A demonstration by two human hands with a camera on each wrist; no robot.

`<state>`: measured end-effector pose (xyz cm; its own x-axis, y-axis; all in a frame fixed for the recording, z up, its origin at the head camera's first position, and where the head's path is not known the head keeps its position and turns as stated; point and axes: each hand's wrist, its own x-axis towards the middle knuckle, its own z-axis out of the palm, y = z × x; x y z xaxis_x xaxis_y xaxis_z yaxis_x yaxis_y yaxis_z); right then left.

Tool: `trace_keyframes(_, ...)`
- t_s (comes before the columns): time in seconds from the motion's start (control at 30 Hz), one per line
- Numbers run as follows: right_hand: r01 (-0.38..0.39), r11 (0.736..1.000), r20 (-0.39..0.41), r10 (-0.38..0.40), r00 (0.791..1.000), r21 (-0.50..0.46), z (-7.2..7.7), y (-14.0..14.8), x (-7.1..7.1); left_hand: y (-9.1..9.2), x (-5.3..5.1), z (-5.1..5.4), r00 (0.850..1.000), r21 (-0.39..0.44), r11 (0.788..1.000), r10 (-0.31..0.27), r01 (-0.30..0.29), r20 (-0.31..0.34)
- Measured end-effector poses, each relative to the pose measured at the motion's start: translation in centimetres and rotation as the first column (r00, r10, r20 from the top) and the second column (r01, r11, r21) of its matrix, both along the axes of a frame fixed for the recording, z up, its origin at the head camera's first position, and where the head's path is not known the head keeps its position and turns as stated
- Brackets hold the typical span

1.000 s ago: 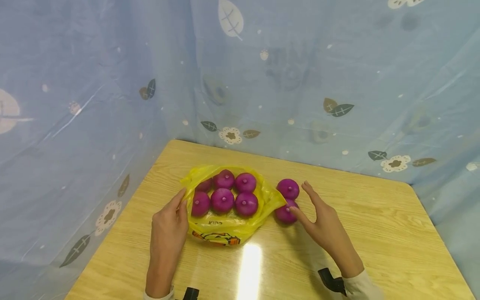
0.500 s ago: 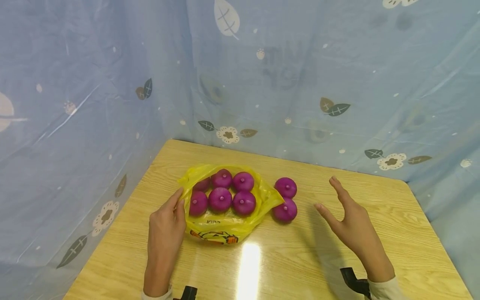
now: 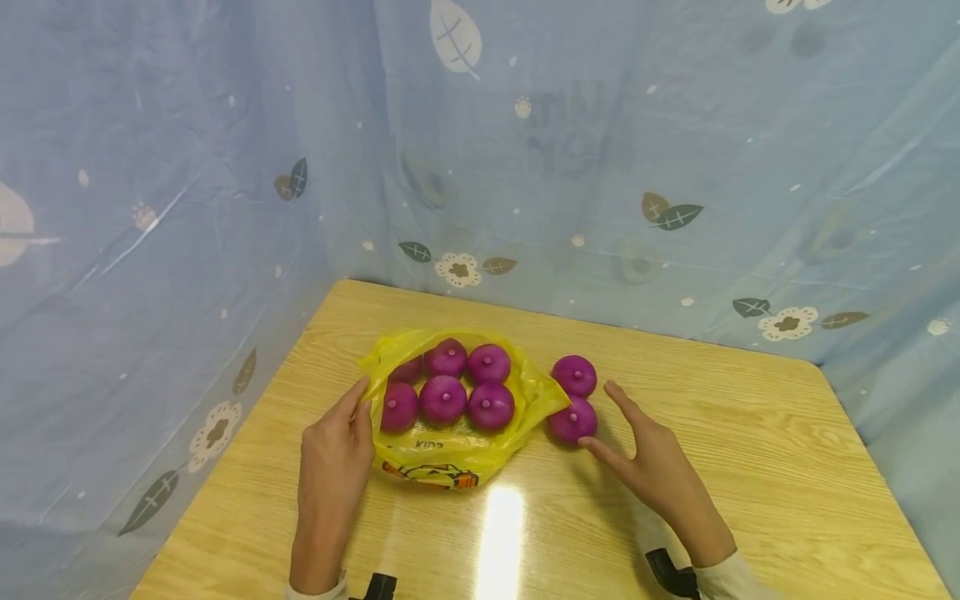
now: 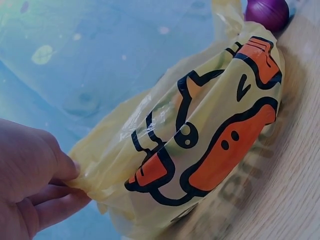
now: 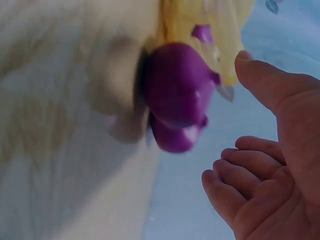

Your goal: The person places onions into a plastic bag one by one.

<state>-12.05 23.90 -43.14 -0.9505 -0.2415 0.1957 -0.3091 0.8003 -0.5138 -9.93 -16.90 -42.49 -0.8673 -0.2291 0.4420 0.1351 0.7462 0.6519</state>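
Observation:
My left hand (image 3: 335,467) pinches the left rim of a yellow plastic bag (image 3: 498,454), fingers and thumb gathered on the thin film in the left wrist view. Through the bag's mouth show several purple onions (image 3: 443,400), some partly covered by the film. Just right of the bag two more onions lie on the table, a far one (image 3: 574,376) and a near one (image 3: 573,420) partly overlapped by the bag's corner. My right hand (image 3: 663,471) hovers beside this pair, thumb and fingers spread, holding nothing. In the right wrist view a gap separates it from the nearer onion (image 5: 175,82).
A wooden table (image 3: 765,467) lies under everything, with a bright reflection near its front. Blue patterned curtains (image 3: 562,167) hang behind and to the left and right. An orange and black cartoon print (image 4: 227,150) covers the bag's side.
My right hand moved away to the right of the two loose onions, then came back left beside them. My left hand, the bag and the onions have stayed in place.

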Motion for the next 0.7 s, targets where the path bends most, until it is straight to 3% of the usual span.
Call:
trace_keyframes(0.3, -0.048, 0.999, -0.002, 0.048, 0.999, 0.016, -2.2, -1.7, -0.8, -0.1, 0.1, -0.1, 1.0, 0.011, 1.0, 0.003, -0.003, 0.014)
trace_keyframes(0.7, -0.052, 0.999, -0.035, 0.052, 0.998, 0.017, -2.7, -2.8, -1.1, -0.1, 0.0, -0.2, 1.0, 0.017, 1.0, 0.01, -0.01, 0.012)
